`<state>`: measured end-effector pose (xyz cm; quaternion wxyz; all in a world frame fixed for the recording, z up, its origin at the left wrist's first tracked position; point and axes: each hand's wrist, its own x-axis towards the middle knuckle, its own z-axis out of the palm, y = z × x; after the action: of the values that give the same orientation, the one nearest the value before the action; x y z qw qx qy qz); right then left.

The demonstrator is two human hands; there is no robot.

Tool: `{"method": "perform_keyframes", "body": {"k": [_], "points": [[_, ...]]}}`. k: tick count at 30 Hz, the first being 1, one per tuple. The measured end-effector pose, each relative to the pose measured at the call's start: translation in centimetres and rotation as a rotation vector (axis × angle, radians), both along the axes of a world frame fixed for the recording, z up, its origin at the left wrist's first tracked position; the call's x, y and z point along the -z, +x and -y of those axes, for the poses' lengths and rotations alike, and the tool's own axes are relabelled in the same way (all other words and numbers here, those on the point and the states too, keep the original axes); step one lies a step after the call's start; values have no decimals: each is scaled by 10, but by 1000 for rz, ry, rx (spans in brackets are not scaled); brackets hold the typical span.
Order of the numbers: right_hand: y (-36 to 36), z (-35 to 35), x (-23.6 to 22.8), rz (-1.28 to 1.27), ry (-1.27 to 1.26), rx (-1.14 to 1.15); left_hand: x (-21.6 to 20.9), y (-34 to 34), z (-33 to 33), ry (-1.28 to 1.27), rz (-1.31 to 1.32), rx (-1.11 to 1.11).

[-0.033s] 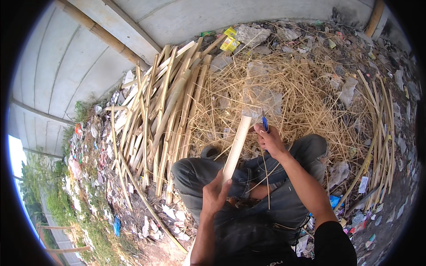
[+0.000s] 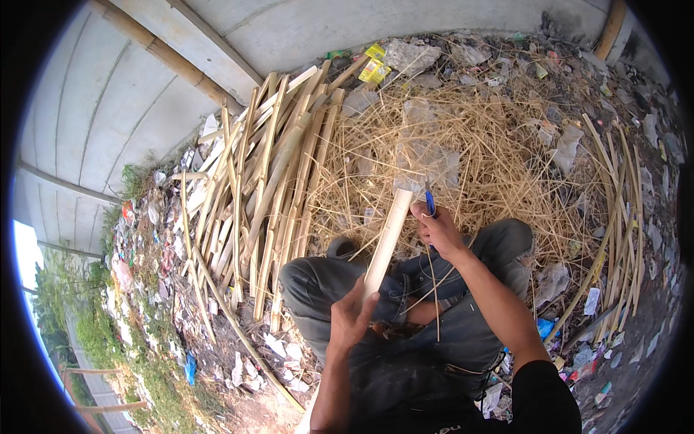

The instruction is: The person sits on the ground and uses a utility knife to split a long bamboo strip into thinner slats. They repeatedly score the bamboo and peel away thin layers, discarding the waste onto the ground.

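My left hand (image 2: pixel 350 318) is closed around the lower end of a pale, flat bamboo slat (image 2: pixel 388 237). The slat tilts up and away over my crossed legs, its far end near my other hand. In my right hand (image 2: pixel 442 233) is a blue-handled knife (image 2: pixel 430 201), gripped with its short blade pointing away from me. The knife is just right of the slat's far end; whether they touch I cannot tell. Thin bamboo strips (image 2: pixel 437 300) hang below my right hand and across my legs.
A large stack of split bamboo slats (image 2: pixel 267 173) lies to the left. Ahead spreads a heap of thin bamboo shavings (image 2: pixel 491 159). Long narrow strips (image 2: pixel 622 231) are bundled at the right. Litter covers the ground, and a pale panel wall (image 2: pixel 325 32) stands at the back.
The bamboo slat and my left hand have shifted very slightly to the right. Otherwise the scene looks the same.
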<state>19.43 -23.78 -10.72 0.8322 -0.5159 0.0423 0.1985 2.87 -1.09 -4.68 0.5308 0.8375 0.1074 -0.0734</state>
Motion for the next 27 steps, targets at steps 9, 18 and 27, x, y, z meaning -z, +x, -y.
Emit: {"method": "perform_keyframes", "body": {"k": [9,18,27], "points": [[-33,-34,-5,129,-162,-321,1,21,4,-138,-109,-46],[-14,-21,27,380,-593,-109,28,-16,-19,217,99,201],[8,133,-49,132,-242,710,29,-102,-85,470,195,257]]}}
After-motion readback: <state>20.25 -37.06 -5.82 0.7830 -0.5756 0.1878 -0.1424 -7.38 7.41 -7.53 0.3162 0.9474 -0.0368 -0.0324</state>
